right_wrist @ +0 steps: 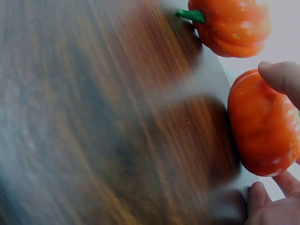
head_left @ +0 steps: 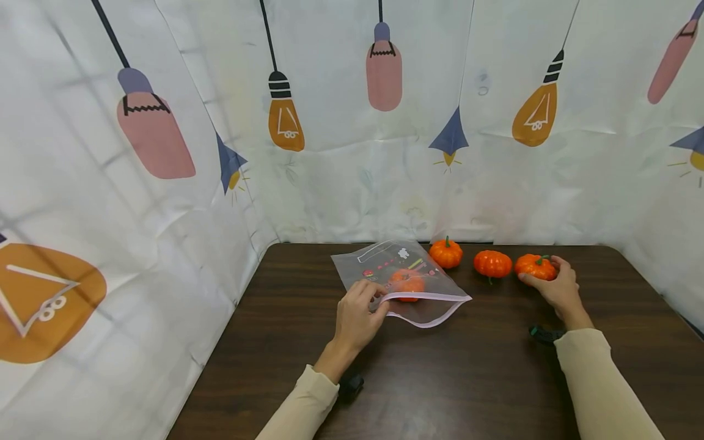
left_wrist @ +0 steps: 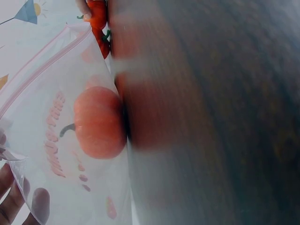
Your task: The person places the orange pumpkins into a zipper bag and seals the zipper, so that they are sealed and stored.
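Note:
My left hand (head_left: 357, 311) pinches the mouth edge of a clear zip bag (head_left: 346, 266) with a pale pink rim, which lies with its opening toward me. Inside the bag sits one orange toy pumpkin (left_wrist: 99, 123), seen through the printed plastic. At the right, my right hand (head_left: 561, 290) holds another orange pumpkin (head_left: 532, 266) between thumb and fingers. The right wrist view has the thumb (right_wrist: 281, 79) on one side of this pumpkin (right_wrist: 262, 126) and fingers on the other, close to the tabletop.
Between the bag and the right hand, two more pumpkins stand near the back edge: one (head_left: 446, 253) beside the bag, one (head_left: 492, 264) next to the held one. The dark wooden table (head_left: 440, 385) meets a white curtain (head_left: 341, 195) printed with lamps.

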Demonstrator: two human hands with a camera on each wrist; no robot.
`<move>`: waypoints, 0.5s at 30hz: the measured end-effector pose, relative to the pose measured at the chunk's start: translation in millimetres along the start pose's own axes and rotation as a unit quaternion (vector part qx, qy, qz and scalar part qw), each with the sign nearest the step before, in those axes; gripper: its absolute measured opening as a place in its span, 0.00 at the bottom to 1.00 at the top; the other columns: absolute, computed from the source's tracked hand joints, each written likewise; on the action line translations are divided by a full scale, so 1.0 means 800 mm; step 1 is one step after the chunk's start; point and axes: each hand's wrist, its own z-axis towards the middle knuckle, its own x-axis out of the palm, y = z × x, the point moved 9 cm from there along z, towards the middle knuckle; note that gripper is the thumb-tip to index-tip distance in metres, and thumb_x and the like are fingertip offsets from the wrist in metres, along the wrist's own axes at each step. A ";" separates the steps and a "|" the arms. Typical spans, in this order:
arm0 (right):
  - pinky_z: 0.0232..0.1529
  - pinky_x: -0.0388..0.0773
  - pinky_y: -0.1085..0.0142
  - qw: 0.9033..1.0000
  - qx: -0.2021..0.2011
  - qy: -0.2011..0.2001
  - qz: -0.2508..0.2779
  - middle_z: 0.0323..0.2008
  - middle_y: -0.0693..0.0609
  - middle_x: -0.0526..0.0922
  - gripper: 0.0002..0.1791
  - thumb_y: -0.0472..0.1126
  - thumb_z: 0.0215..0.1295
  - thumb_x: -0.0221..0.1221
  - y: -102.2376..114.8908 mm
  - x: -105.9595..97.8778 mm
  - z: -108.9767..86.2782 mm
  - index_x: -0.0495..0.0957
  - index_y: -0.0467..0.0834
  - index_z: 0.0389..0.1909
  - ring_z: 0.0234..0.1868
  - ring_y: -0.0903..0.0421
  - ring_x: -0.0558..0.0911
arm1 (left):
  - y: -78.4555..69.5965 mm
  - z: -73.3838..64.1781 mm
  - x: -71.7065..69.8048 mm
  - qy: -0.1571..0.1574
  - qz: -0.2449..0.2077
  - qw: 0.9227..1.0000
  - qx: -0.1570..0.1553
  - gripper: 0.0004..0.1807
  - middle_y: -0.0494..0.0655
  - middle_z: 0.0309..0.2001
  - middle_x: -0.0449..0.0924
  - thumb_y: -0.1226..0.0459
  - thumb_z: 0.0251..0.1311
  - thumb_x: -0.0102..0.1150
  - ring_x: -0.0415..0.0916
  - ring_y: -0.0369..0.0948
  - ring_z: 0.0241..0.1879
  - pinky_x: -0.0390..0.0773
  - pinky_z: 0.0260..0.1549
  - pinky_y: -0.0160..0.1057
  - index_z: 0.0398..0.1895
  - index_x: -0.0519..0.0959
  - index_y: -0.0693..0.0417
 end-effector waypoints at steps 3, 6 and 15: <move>0.63 0.53 0.26 1.000 0.001 -0.005 -0.008 0.75 0.22 0.40 0.61 0.59 0.65 0.64 -0.002 0.001 0.000 0.36 0.34 0.80 0.70 0.21 0.46 | 0.000 0.000 0.000 -0.004 0.000 1.000 0.005 0.04 0.39 0.31 0.80 0.63 0.52 0.66 0.77 0.37 0.33 0.78 0.29 0.38 0.32 0.83 0.47; 0.62 0.53 0.26 1.000 -0.001 -0.008 -0.013 0.75 0.21 0.41 0.61 0.59 0.65 0.65 -0.001 0.002 0.000 0.36 0.34 0.80 0.69 0.21 0.47 | 0.001 0.000 -0.001 -0.007 0.001 1.000 0.007 0.04 0.39 0.31 0.79 0.62 0.51 0.66 0.77 0.37 0.32 0.78 0.28 0.38 0.31 0.83 0.47; 0.59 0.57 0.28 1.000 0.004 -0.008 -0.029 0.73 0.19 0.44 0.61 0.59 0.65 0.64 -0.003 0.005 -0.001 0.37 0.32 0.80 0.67 0.22 0.48 | -0.001 0.001 -0.002 -0.011 0.001 1.000 0.012 0.05 0.39 0.30 0.79 0.63 0.50 0.68 0.78 0.37 0.32 0.79 0.29 0.39 0.31 0.83 0.47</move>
